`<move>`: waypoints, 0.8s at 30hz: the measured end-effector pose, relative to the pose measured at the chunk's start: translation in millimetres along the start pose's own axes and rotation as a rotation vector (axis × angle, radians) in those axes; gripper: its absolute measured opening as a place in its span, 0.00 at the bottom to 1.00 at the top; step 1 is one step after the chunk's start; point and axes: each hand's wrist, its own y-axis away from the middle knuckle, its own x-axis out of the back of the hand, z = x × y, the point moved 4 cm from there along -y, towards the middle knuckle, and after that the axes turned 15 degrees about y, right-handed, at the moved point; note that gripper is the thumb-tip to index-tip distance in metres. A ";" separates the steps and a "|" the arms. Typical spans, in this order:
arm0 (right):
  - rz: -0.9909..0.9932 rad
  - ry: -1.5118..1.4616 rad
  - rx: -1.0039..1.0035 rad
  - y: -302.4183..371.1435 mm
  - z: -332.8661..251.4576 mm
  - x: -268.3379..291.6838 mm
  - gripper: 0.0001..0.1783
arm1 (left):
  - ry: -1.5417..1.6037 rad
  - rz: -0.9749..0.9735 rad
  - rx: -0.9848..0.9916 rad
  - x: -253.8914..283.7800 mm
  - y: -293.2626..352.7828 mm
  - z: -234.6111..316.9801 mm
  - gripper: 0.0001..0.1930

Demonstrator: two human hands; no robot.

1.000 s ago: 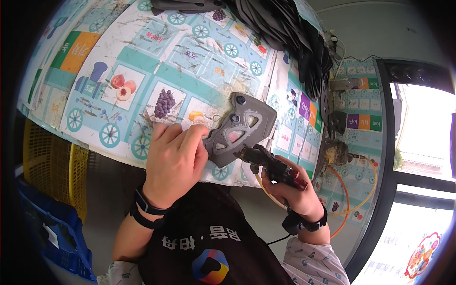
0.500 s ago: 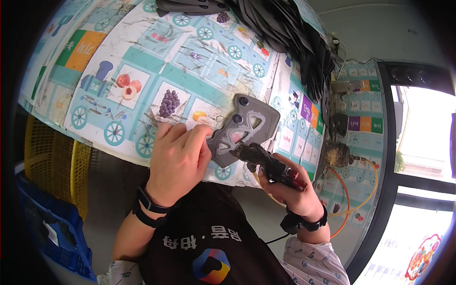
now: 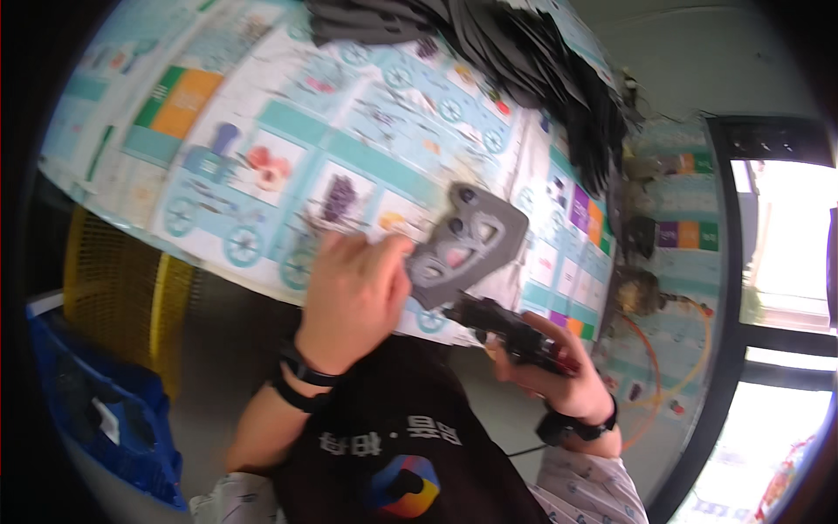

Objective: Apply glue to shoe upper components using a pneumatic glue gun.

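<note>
My left hand [image 3: 356,293] is closed, its curled fingers pinching the lower left end of a flat grey cut-out panel [image 3: 501,247]. The panel has several window-like openings and dark round spots along its upper left edge. It lies tilted at the table's near edge; whether it rests flat or is lifted I cannot tell. My right hand [image 3: 572,382] is wrapped round a black spray gun [image 3: 509,334] with a red rear end. The gun's tip points left, just below the panel and apart from it. Both hands are smeared by motion.
A patterned, stained sheet covers the table [image 3: 288,131]. Dark grey pieces [image 3: 524,61] are heaped along its far right side. Yellow and orange hoses [image 3: 650,367] hang at the right, before a window frame [image 3: 729,288]. A yellow basket [image 3: 113,297] and blue crate [image 3: 96,410] stand lower left.
The spray gun's tip has drawn back from the panel's lower edge, where it overlapped before. The whole view has shifted, so things appear farther right. My left hand still grips the panel.
</note>
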 end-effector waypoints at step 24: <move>1.151 0.568 0.182 1.8 123.2 -9.6 0.25 | 0.214 0.840 0.037 381.3 -91.4 -107.4 0.09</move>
